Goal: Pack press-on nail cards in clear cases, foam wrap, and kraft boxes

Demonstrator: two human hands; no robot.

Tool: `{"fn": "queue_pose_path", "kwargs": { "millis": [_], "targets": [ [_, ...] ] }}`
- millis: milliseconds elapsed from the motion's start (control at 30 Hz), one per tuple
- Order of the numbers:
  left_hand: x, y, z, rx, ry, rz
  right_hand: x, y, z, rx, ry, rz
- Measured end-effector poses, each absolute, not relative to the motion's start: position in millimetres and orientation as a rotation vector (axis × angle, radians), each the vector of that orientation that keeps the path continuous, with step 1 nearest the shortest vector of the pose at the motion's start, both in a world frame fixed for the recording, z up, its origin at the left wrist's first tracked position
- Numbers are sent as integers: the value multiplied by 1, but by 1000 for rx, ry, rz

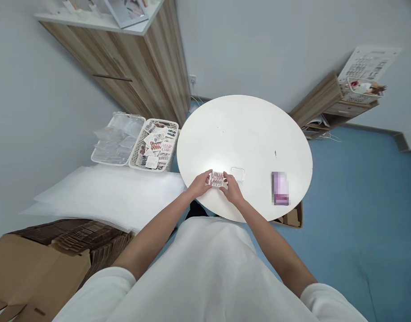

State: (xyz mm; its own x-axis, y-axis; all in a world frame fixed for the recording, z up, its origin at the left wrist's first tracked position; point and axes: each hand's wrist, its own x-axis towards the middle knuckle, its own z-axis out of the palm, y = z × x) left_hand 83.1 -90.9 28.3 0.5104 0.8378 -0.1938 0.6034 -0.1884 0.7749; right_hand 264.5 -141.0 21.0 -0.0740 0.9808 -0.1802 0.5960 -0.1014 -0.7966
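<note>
Between my hands, over the near edge of the round white table, is a small card of press-on nails with pinkish nails in two rows. My left hand pinches its left side, thumb at the near corner. On the opposite side my right hand grips with bent fingers and thumb. A clear plastic case lies on the table just beyond my right hand, which partly covers it. Whether the card touches the tabletop, I cannot tell.
A pixelated purple object lies on the table's right. At left stand a white basket of nail cards and a basket of clear plastic packaging. White sheets and cardboard boxes are nearer me. A wooden cabinet stands behind.
</note>
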Motion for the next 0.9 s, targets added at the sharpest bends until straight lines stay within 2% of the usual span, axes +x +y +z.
{"fn": "queue_pose_path", "kwargs": {
  "millis": [333, 567, 900],
  "targets": [
    [142, -147, 14, 2035, 1100, 252, 329, -211, 9, -1810, -1650, 1084],
    [159, -128, 13, 2213, 1202, 124, 343, -197, 5, -1882, -1655, 981],
    [175, -116, 0, 2211, 1297, -64, 352, -175, -11, -2001, -1727, 1019]
  ]
}}
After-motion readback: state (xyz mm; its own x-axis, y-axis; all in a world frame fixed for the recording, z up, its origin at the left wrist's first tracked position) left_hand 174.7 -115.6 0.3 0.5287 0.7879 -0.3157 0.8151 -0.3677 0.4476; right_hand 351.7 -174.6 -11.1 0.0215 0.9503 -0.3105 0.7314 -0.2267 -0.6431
